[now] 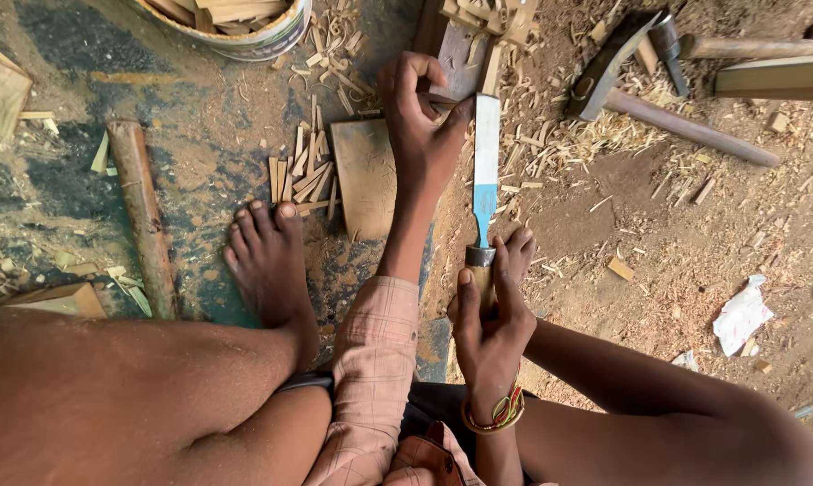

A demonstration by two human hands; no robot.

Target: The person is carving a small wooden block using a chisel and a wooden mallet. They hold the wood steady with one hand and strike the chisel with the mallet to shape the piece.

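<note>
Your right hand (489, 328), lower centre of frame, has its fingers (507, 274) closed round the wooden handle of the chisel (485, 171), thumb lying up along the handle's left side. The blade runs straight up from that grip to upper centre. There your left hand (422, 126) has fingers curled shut, pinching a small wood piece (441, 101) just left of the blade tip; can't tell whether blade and piece touch. A flat wood slab (365, 175) lies just left of that wrist, thin wood strips (298, 171) beside it. Hammer (645, 85) on the ground upper right, well apart from both hands
</note>
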